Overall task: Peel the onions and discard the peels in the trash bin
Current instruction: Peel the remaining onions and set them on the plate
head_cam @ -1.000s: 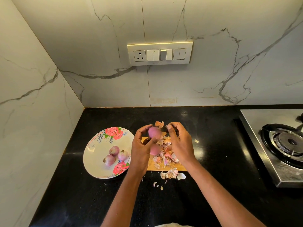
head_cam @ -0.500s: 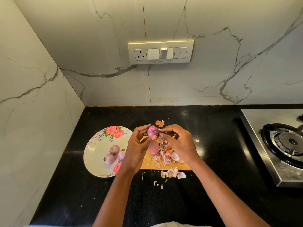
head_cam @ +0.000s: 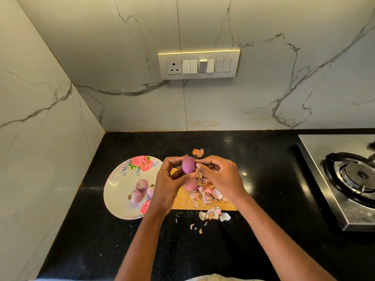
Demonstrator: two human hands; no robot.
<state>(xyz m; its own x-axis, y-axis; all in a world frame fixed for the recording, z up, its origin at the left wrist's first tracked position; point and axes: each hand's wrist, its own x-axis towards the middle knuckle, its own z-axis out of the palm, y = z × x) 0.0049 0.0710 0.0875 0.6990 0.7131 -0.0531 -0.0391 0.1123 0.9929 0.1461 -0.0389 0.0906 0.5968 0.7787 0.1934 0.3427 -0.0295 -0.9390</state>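
Dim, soft light — wide-angle edge bending

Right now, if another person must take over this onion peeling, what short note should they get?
Left hand: holds the purple onion above the cutting board.
Right hand: fingertips pinch at the onion's right side.
On the board: one more peeled onion and a pile of peels; loose peels lie on the counter.
Plate: three onions.
Done: several onions peeled.
Left: finish this onion, then discard all peels. No trash bin is in view.
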